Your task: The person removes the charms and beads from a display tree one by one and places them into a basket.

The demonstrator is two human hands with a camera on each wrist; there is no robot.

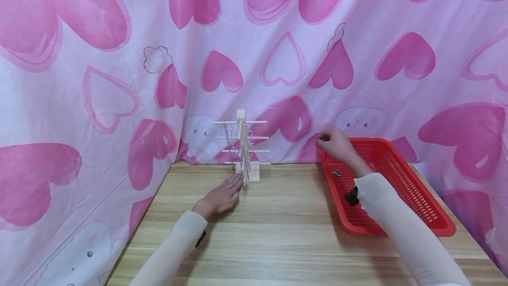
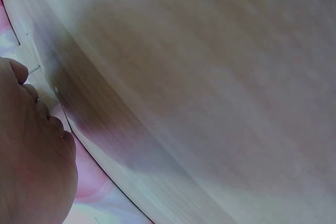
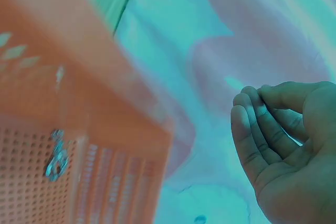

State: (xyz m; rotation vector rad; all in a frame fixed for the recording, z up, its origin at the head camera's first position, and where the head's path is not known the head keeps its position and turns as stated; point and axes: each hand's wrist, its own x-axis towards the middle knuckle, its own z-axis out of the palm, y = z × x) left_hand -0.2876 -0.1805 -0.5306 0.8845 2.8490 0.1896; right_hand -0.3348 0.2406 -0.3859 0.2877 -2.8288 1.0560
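A small wooden jewellery stand (image 1: 244,144) with several crossbars stands at the back of the table. A silver chain (image 1: 227,133) and a beaded necklace (image 1: 251,138) hang from it. My left hand (image 1: 220,195) rests with its fingers extended at the stand's base (image 1: 254,173). In the left wrist view the left hand (image 2: 37,150) is seen from the side, by a bit of chain (image 2: 34,70). My right hand (image 1: 337,147) is over the basket's back left corner, fingers curled in. The right wrist view shows the thumb meeting the fingertips (image 3: 252,95), with nothing visible between them.
A red plastic basket (image 1: 426,189) with perforated walls stands on the table's right side. Inside it lies a small silver chain (image 1: 336,172), also visible as a silver clump (image 3: 56,156) in the right wrist view. A pink heart-patterned curtain (image 1: 222,72) encloses the wooden table (image 1: 285,233).
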